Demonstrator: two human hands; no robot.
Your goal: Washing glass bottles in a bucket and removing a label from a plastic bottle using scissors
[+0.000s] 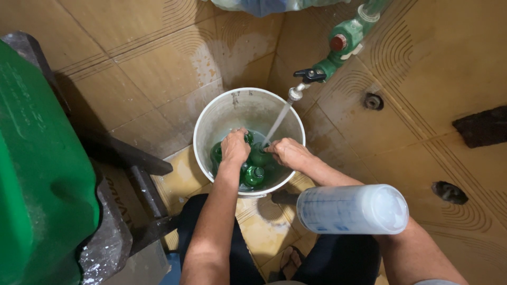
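Note:
A white plastic bucket (211, 122) stands on the tiled floor under a green tap (338, 45). Water streams from the tap's spout into it. Several green glass bottles (254, 175) sit in the water. My left hand (234, 147) is inside the bucket, closed over the top of one green bottle. My right hand (289, 153) reaches in from the right and grips another green bottle near the falling water. A white plastic bottle (353, 209) lies sideways on my right knee, held by neither hand.
A large green plastic container (37, 174) stands at the left, beside a dark metal frame (134, 174). Beige patterned tiles cover the walls and floor. A dark bracket (481, 126) and two wall holes mark the right side.

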